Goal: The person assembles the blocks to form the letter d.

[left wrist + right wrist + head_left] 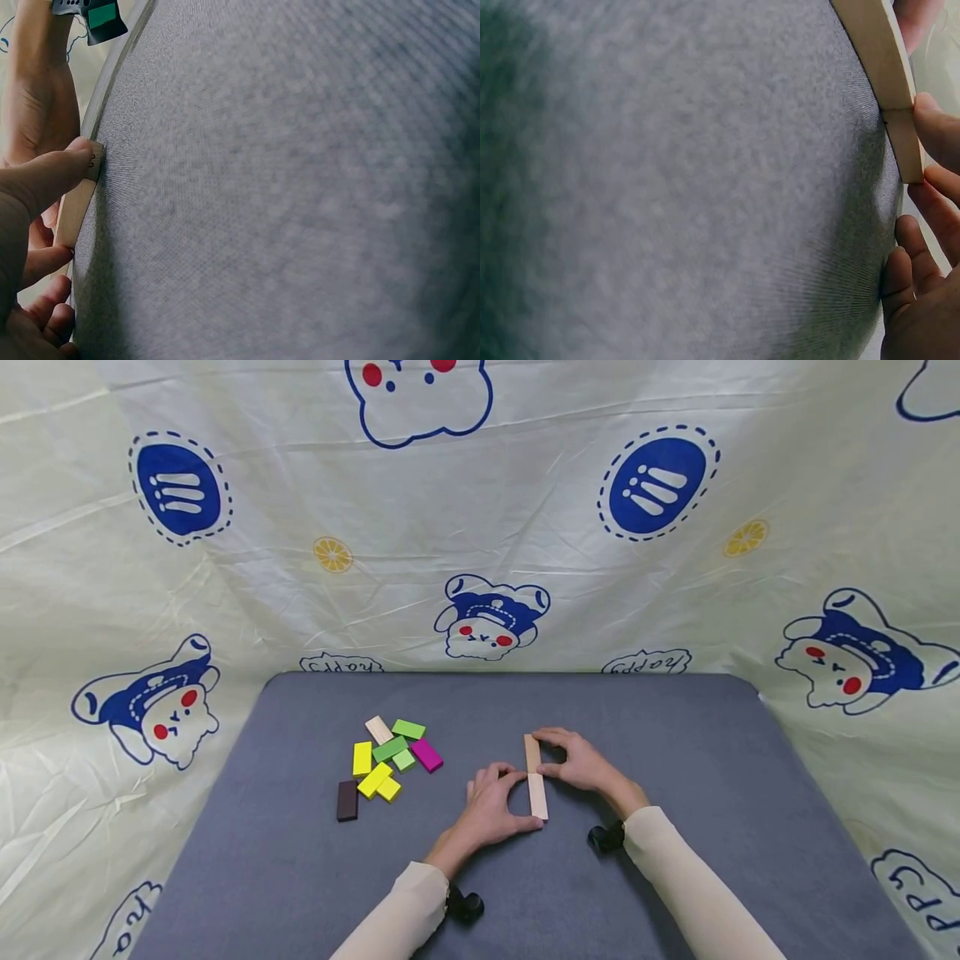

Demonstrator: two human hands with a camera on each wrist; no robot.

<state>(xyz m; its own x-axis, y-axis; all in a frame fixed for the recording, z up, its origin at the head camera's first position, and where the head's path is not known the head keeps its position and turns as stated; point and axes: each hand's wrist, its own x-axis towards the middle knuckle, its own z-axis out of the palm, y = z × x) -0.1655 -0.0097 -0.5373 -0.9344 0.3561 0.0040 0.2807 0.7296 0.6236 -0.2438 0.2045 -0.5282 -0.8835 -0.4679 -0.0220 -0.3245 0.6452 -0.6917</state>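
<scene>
Two pale wooden blocks lie end to end in a straight line on the table, their short ends touching. My left hand [487, 808] holds the near block [537, 798] lengthwise, thumb at its near end and a fingertip by the joint. The far block [532, 752] is held by my right hand [583, 763], with the thumb beside the joint and fingers at the far end. In the left wrist view, the thumb covers part of the near block's end [95, 160], which bears a small dark mark. The right wrist view shows the seam between the near block [877, 52] and far block [905, 146].
Left on the grey table [285, 877] lies a loose cluster: a dark brown block [347, 801], several yellow blocks [362, 759], several green blocks [408, 729], a magenta block [427, 756] and a pale wooden block [378, 730]. A printed white sheet [525, 527] hangs behind the table.
</scene>
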